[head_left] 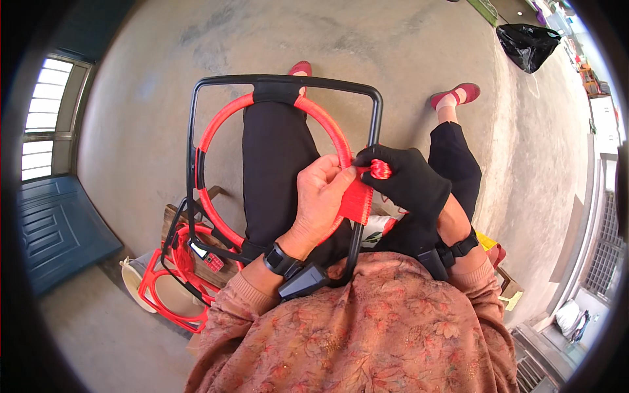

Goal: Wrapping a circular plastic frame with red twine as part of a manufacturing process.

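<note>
A black tubular frame [288,79] with rounded corners rests across my lap. Inside it sits a ring [217,122] wrapped in red cord, joined to the frame by black wrapped sections. On the right side, a woven red cord band [357,200] spans from the ring to the frame's side bar. My bare left hand [319,196] is closed, thumb and fingers pinching red cord where the band meets the ring. My right hand [407,177], in a black glove, is closed close beside it, gripping a small red cord bundle [380,169]. Its fingertips are partly hidden.
At my lower left, another black frame with red-wrapped parts [149,280] leans by a wooden bench or stool, beside a red-and-black phone-like object [208,261] and a pale bucket [133,280]. A black plastic bag [528,46] lies far right on the concrete floor [373,39].
</note>
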`<state>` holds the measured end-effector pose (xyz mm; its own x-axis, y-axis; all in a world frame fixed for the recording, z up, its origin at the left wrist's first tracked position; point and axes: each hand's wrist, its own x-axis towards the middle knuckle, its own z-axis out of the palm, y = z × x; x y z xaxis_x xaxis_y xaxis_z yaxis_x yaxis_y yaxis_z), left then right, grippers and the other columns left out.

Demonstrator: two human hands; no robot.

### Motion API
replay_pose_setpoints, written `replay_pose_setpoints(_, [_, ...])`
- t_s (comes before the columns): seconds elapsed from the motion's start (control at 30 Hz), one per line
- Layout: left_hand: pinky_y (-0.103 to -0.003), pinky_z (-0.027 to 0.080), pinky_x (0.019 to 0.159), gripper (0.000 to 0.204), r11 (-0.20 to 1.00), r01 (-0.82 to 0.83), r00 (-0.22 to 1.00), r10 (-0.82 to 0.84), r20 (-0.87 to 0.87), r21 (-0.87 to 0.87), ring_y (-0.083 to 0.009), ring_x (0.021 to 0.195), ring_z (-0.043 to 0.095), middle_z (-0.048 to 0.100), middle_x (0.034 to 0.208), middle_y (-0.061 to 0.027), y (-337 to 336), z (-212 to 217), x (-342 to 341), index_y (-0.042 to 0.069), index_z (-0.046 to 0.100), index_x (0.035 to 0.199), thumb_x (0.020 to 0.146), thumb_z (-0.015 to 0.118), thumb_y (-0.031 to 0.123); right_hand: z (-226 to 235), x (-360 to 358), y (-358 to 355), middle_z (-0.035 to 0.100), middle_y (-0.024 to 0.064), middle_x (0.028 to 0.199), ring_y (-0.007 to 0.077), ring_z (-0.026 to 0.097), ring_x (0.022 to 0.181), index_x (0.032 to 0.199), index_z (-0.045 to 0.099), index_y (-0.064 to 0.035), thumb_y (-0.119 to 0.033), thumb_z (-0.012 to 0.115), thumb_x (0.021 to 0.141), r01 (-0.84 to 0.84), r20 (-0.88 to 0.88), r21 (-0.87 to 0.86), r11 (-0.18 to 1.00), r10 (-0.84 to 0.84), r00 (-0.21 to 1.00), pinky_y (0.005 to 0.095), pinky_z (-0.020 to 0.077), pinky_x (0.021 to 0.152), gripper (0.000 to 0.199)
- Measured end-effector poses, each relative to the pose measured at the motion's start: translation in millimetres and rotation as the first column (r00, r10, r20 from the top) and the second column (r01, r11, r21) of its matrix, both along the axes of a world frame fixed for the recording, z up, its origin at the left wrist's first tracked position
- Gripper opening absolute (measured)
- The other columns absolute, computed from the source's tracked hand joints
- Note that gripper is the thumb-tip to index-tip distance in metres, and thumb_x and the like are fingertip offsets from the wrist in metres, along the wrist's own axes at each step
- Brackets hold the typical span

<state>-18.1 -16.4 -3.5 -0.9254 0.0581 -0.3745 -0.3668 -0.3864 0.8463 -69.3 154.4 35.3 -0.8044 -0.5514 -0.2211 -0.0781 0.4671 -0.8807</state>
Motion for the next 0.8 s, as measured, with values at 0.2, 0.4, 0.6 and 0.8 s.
replay_pose_setpoints(0.2, [-0.022, 0.05, 0.07, 0.022, 0.977, -0.018, 0.996, -0.001, 0.094, 0.212, -0.0078, 0.08, 0.062, 0.064, 0.092, -0.0052, -5.9, 0.2, -6.3, -0.001, 0.055, 0.111, 0.089, 0.057, 0.002, 17.1, 20.9, 34.1, 0.049, -0.0064, 0.076, 0.0037, 0.049, 0.067, 0.113, 0.063, -0.0022, 0.0, 0.055, 0.083, 0.644, 0.407, -0.211, 0.735, -0.533, 0.742, 0.0166, 0.0404, 0.062, 0.031])
replay_pose_setpoints(0.4, [-0.028, 0.054, 0.075, 0.039, 0.96, 0.112, 0.978, -0.152, 0.142, 0.256, -0.0158, 0.082, 0.065, 0.064, 0.098, -0.0083, -8.0, 13.7, -13.9, 0.0, 0.045, 0.125, 0.088, 0.056, 0.002, -3.1, 61.1, 146.2, 0.062, 0.0016, 0.087, 0.0082, 0.058, 0.064, 0.119, 0.057, -0.0052, -0.008, 0.058, 0.088, 0.747, 0.651, -0.464, 0.476, -0.388, 0.652, 0.0207, 0.0464, 0.059, 0.031])
replay_pose_setpoints(0.6, [-0.026, 0.052, 0.077, 0.043, 0.944, 0.065, 0.988, -0.106, 0.109, 0.322, -0.0128, 0.088, 0.063, 0.062, 0.103, -0.0088, 1.2, 9.7, -12.7, -0.001, 0.043, 0.126, 0.087, 0.06, 0.004, -11.2, 33.3, 71.9, 0.066, 0.0014, 0.085, 0.0039, 0.053, 0.058, 0.109, 0.064, -0.0046, -0.011, 0.061, 0.087, 0.633, 0.383, -0.087, 0.769, -0.561, 0.734, 0.0189, 0.0416, 0.052, 0.023])
replay_pose_setpoints(0.8, [-0.027, 0.052, 0.079, 0.042, 0.961, 0.089, 0.99, -0.115, 0.085, 0.262, -0.0126, 0.092, 0.062, 0.062, 0.107, -0.0089, 0.4, 16.5, -12.1, -0.001, 0.045, 0.125, 0.086, 0.061, 0.002, -12.7, 23.7, 9.8, 0.066, 0.0044, 0.088, 0.0094, 0.058, 0.06, 0.116, 0.058, -0.0019, -0.014, 0.062, 0.089, 0.469, 0.595, -0.21, 0.858, -0.268, 0.757, 0.0243, 0.0473, 0.054, 0.03])
